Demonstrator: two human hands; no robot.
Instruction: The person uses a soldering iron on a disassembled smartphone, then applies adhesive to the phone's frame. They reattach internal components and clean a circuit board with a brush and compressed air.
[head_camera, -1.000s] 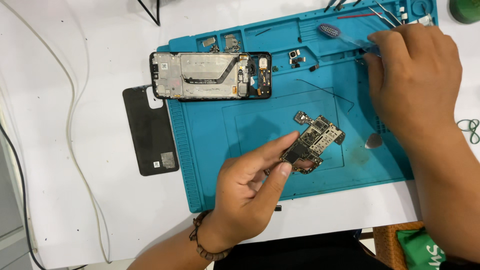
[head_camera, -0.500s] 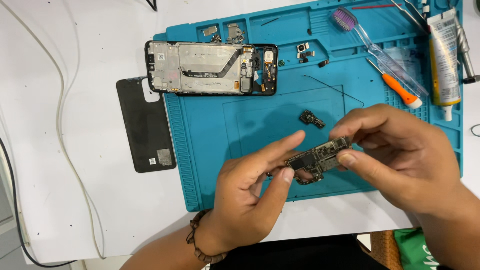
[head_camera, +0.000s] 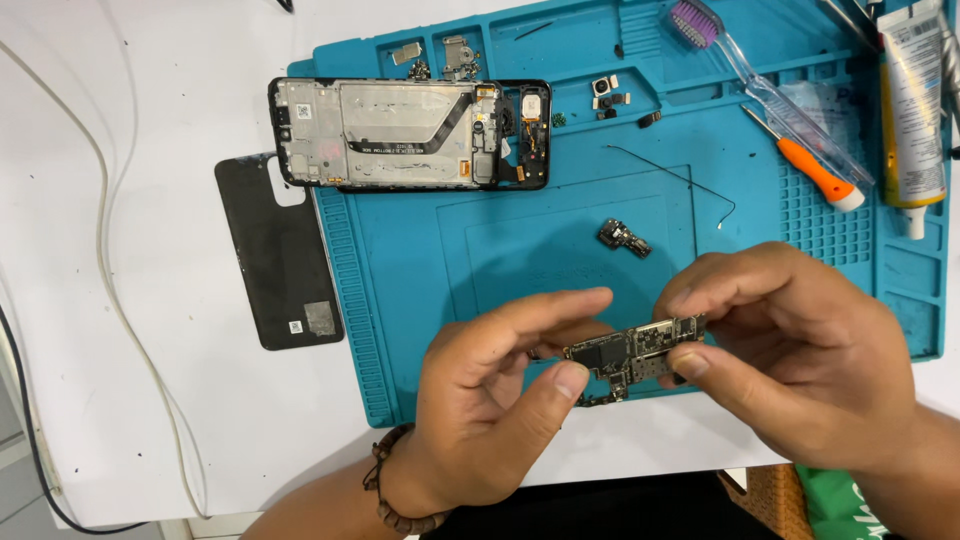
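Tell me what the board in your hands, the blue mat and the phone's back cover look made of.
Circuit board: rigid laminate with dull metal shields and dark chips, held by left hand and right hand. Mat: matte teal, moulded ridges, probably silicone. Back cover: black, smudged, likely plastic; glass can't be excluded.

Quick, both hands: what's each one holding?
Left hand: closed, pinching the circuit board at its left end.
Right hand: closed, pinching the same board's right end.

A white table (head_camera: 150, 420) was covered in part by a blue work mat (head_camera: 420, 260) and lit evenly from above. A white cable (head_camera: 105, 250) was laid across its left side, and grey floor (head_camera: 15, 470) was seen beyond the left edge
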